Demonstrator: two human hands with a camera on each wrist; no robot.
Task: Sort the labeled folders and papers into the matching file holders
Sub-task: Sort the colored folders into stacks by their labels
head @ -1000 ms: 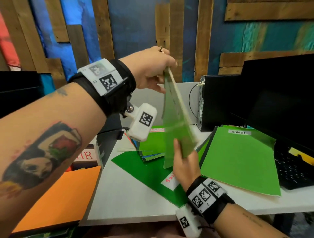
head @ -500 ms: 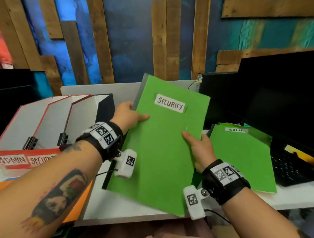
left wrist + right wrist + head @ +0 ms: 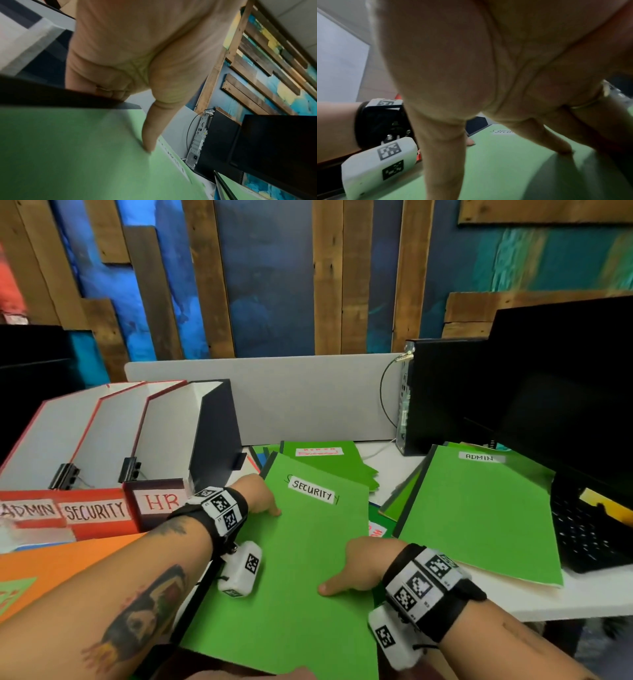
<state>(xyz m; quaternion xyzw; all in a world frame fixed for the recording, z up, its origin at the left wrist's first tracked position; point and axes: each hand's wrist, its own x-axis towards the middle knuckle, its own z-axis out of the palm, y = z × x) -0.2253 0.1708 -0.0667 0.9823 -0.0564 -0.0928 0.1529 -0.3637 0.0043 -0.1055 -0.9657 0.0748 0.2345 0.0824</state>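
A green folder labelled SECURITY [image 3: 294,559] lies almost flat just above the desk, held by both hands. My left hand [image 3: 257,496] pinches its left edge; the thumb [image 3: 149,135] lies on top and the fingers go underneath. My right hand [image 3: 359,566] grips the right edge, thumb [image 3: 443,155] pressed on the cover and fingers at the edge. Three file holders stand at the left, labelled ADMIN [image 3: 27,510], SECURITY [image 3: 94,511] and HR [image 3: 161,501]. A green ADMIN folder [image 3: 479,518] lies to the right.
More green folders [image 3: 325,460] lie behind the held one, one with a red-lettered label. An orange folder [image 3: 51,570] lies low at the left. A black monitor [image 3: 548,392], a small PC [image 3: 406,405] and a keyboard [image 3: 589,535] fill the right side.
The SECURITY folder came down from raised and tilted to nearly flat over the desk. Both hands lowered with it and kept their hold.
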